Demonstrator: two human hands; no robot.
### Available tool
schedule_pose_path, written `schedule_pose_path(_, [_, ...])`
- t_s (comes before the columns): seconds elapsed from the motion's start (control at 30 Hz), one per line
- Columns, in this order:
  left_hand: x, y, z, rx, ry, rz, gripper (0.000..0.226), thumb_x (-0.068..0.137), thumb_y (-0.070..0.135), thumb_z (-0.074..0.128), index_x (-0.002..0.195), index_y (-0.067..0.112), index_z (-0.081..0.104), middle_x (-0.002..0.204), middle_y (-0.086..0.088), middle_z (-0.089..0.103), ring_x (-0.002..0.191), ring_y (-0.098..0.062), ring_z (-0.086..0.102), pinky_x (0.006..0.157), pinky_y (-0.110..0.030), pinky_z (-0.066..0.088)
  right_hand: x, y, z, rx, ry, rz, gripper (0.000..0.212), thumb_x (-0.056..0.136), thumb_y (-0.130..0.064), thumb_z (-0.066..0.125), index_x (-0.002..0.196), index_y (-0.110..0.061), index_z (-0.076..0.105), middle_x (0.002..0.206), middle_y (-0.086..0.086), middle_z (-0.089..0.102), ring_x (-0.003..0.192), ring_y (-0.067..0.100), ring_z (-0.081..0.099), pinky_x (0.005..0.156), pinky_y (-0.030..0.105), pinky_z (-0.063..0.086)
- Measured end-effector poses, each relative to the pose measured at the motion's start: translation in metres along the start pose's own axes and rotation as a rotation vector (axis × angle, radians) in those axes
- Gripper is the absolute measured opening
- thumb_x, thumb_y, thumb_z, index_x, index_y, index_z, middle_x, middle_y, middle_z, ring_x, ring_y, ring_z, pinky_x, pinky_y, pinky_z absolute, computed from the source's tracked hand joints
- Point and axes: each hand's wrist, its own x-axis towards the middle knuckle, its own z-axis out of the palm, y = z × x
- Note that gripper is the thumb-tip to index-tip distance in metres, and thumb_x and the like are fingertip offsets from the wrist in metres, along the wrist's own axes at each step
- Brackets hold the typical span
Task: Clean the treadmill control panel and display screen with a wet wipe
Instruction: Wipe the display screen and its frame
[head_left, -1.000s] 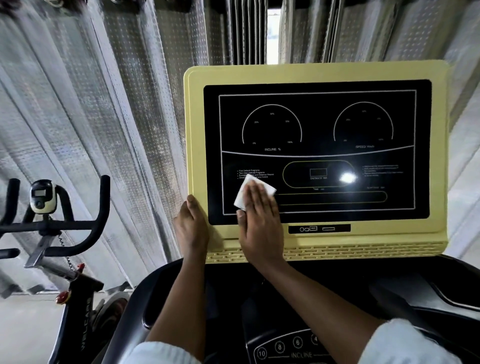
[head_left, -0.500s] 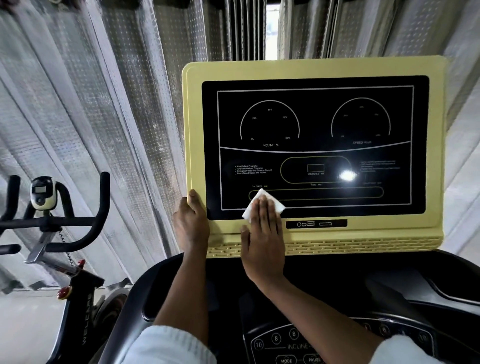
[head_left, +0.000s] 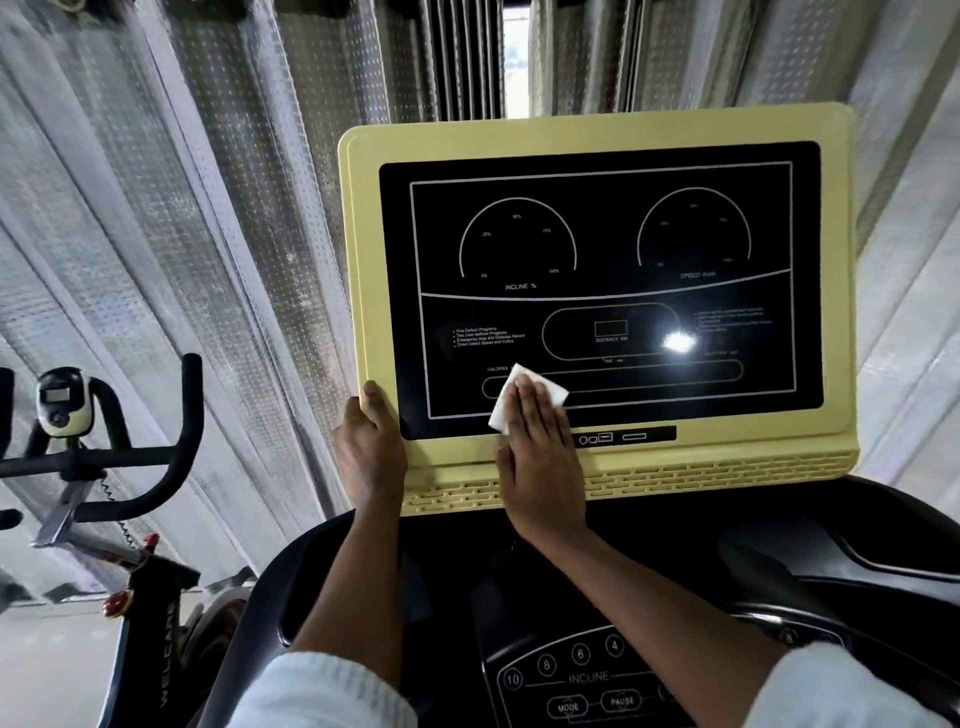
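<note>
Head view, looking forward and down at the treadmill console. A black glossy display screen (head_left: 597, 249) sits in a pale yellow plastic housing (head_left: 836, 291). It stands tilted above the black control panel (head_left: 587, 675), which carries round numbered INCLINE buttons plus MODE and PAUSE.

Right hand (head_left: 540, 457): fingers straight and together, laid flat on a white folded wet wipe (head_left: 551, 392) and pressing it against the screen. The wipe is on the lower left part of the screen, over the left end of the long outlined bar beneath the word CALORIES. One corner shows beyond the fingertips, another to the left of the hand. The heel of the hand lies over the housing's slotted vent strip (head_left: 701, 470).

Left hand (head_left: 371, 447): grips the lower left corner of the housing, thumb on the front face, fingers wrapped behind the edge and out of sight. Forearms bare; white sleeves (head_left: 322, 691) at the bottom edge.

Screen markings: INCLINE % and SPEED under two arc gauges, DISTANCE KM inside an oval. Bright glare spot (head_left: 678, 342) at the oval's right end. Small black port strip (head_left: 623, 435) in the housing just below the screen, beside the right hand.

Surroundings: a black exercise bike (head_left: 156, 457) with curved handlebars and a small yellow-and-black monitor (head_left: 62, 400) stands to the left. Silvery perforated wall panels (head_left: 182, 208) are behind, with a narrow bright gap above the housing.
</note>
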Motion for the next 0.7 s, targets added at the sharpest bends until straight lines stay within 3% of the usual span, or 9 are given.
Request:
schedule_pose_path(0.13, [-0.001, -0.002, 0.0, 0.018, 0.011, 0.009, 0.079, 0.097, 0.068, 0.015, 0.1, 0.004, 0.062, 0.085, -0.02, 0.062, 0.077, -0.037, 0.056, 0.06, -0.039, 0.037, 0.011, 0.014, -0.007, 0.03, 0.163, 0.361, 0.059, 0.109, -0.031, 0.032, 0.161, -0.009, 0.013, 0.169, 0.006, 0.011, 0.157, 0.018, 0.001, 0.126, 0.046, 0.016])
schedule_pose_path(0.2, [-0.001, -0.001, 0.0, 0.011, 0.012, 0.015, 0.083, 0.094, 0.072, 0.013, 0.099, 0.004, 0.061, 0.085, -0.02, 0.062, 0.078, -0.038, 0.057, 0.06, -0.04, 0.037, 0.003, 0.002, -0.002, 0.027, 0.104, 0.289, 0.061, 0.109, -0.032, 0.031, 0.161, -0.008, 0.01, 0.169, 0.007, 0.008, 0.157, 0.018, -0.001, 0.127, 0.045, 0.014])
schedule_pose_path(0.3, [0.0, -0.001, -0.001, 0.031, 0.007, 0.011, 0.091, 0.092, 0.076, 0.009, 0.107, 0.003, 0.062, 0.095, -0.026, 0.065, 0.086, -0.042, 0.058, 0.065, -0.045, 0.043, 0.003, 0.0, 0.0, 0.016, -0.03, -0.061, 0.061, 0.109, -0.03, 0.034, 0.161, -0.011, 0.011, 0.17, 0.003, 0.007, 0.157, 0.016, -0.001, 0.127, 0.043, 0.012])
schedule_pose_path(0.33, [-0.001, -0.001, -0.001, 0.034, 0.001, 0.006, 0.086, 0.095, 0.072, 0.012, 0.106, 0.002, 0.061, 0.095, -0.026, 0.065, 0.085, -0.042, 0.058, 0.064, -0.044, 0.041, 0.01, 0.006, -0.002, 0.009, 0.0, -0.055, 0.06, 0.108, -0.03, 0.034, 0.161, -0.012, 0.013, 0.17, 0.003, 0.01, 0.157, 0.016, 0.0, 0.127, 0.044, 0.013])
schedule_pose_path(0.43, [-0.001, 0.002, -0.003, 0.038, -0.015, -0.017, 0.069, 0.102, 0.059, 0.021, 0.101, 0.002, 0.059, 0.091, -0.026, 0.062, 0.081, -0.039, 0.055, 0.064, -0.039, 0.032, 0.023, 0.02, -0.01, 0.053, 0.168, 0.368, 0.059, 0.109, -0.032, 0.032, 0.161, -0.009, 0.013, 0.169, 0.006, 0.012, 0.157, 0.018, 0.003, 0.126, 0.046, 0.015])
schedule_pose_path(0.47, [-0.002, 0.003, -0.003, 0.037, -0.016, -0.022, 0.066, 0.103, 0.057, 0.022, 0.1, 0.002, 0.059, 0.09, -0.026, 0.061, 0.079, -0.038, 0.053, 0.064, -0.039, 0.031, 0.021, 0.016, -0.01, 0.06, 0.177, 0.417, 0.06, 0.109, -0.032, 0.032, 0.161, -0.008, 0.012, 0.169, 0.007, 0.011, 0.157, 0.02, 0.003, 0.126, 0.047, 0.016])
schedule_pose_path(0.6, [-0.002, 0.003, -0.003, 0.018, -0.023, -0.014, 0.064, 0.104, 0.054, 0.023, 0.096, 0.001, 0.058, 0.085, -0.021, 0.06, 0.072, -0.03, 0.047, 0.062, -0.038, 0.031, -0.007, 0.008, -0.004, 0.056, -0.031, -0.032, 0.059, 0.109, -0.029, 0.033, 0.161, -0.013, 0.011, 0.17, 0.002, 0.007, 0.157, 0.015, -0.001, 0.128, 0.043, 0.012])
schedule_pose_path(0.63, [-0.002, 0.003, -0.004, 0.016, -0.021, -0.012, 0.065, 0.104, 0.054, 0.023, 0.095, 0.001, 0.057, 0.082, -0.019, 0.058, 0.07, -0.029, 0.045, 0.061, -0.038, 0.03, -0.006, 0.014, -0.003, 0.039, -0.01, -0.028, 0.058, 0.109, -0.028, 0.033, 0.161, -0.014, 0.013, 0.17, 0.0, 0.008, 0.157, 0.014, -0.001, 0.127, 0.044, 0.013])
schedule_pose_path(0.7, [-0.003, 0.003, -0.004, 0.021, -0.01, -0.009, 0.066, 0.103, 0.056, 0.022, 0.095, 0.001, 0.057, 0.079, -0.018, 0.056, 0.07, -0.03, 0.046, 0.06, -0.038, 0.03, 0.0, 0.023, -0.003, 0.056, 0.116, 0.244, 0.057, 0.109, -0.029, 0.032, 0.161, -0.011, 0.015, 0.169, 0.003, 0.011, 0.157, 0.016, 0.003, 0.126, 0.046, 0.016])
